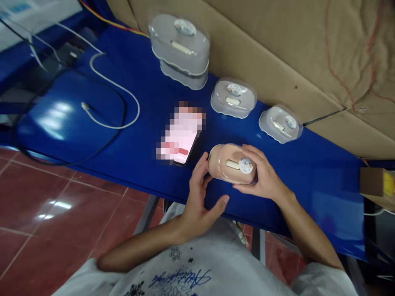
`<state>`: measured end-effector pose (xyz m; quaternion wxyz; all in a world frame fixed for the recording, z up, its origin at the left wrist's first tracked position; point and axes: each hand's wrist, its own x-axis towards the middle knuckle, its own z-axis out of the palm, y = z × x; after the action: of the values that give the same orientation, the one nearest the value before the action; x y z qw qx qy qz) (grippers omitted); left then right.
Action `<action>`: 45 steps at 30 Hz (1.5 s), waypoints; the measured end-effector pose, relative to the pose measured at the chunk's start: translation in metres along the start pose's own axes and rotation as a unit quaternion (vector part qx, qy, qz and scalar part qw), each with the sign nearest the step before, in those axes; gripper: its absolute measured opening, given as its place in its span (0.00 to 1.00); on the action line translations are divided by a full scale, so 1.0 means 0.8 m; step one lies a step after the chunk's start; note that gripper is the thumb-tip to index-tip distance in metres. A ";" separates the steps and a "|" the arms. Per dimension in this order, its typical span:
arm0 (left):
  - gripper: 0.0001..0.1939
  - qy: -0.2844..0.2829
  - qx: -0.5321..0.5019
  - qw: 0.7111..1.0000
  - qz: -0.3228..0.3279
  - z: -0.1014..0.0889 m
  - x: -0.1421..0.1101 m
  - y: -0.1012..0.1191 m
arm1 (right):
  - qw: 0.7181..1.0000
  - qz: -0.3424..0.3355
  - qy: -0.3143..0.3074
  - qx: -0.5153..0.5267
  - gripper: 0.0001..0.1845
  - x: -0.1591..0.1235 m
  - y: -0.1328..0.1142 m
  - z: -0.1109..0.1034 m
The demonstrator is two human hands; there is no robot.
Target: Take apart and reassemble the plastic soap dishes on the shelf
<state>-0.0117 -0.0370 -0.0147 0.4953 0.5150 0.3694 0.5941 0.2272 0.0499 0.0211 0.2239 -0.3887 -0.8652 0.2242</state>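
A beige oval plastic container [220, 172] with a clear lid, a white handle and a round sticker is held over the near edge of the blue table. My right hand [262, 174] grips its right end, thumb and fingers on opposite sides. At its left end is my left hand [202, 199], fingers apart and thumb stretched out; its fingertips are close to the container, and whether they touch it I cannot tell. A phone [182, 142] with a lit, partly blurred screen lies just left of the container.
Along the cardboard at the back of the blue table [148, 164] stand a large clear-lidded container [182, 45], a medium one [233, 98] and a small one [280, 123]. A white cable [123, 88] and a black cable curl over the left side. A cardboard box [373, 185] is at far right.
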 end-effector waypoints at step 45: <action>0.41 -0.131 -0.433 0.752 -0.479 0.065 0.015 0.012 | 0.969 0.178 0.097 -0.140 0.43 -0.023 0.147 -0.082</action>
<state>0.0371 -0.0311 0.0073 0.9287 0.0735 0.2023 0.3020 0.3427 0.1201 0.0034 0.2060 -0.5838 -0.7791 0.0981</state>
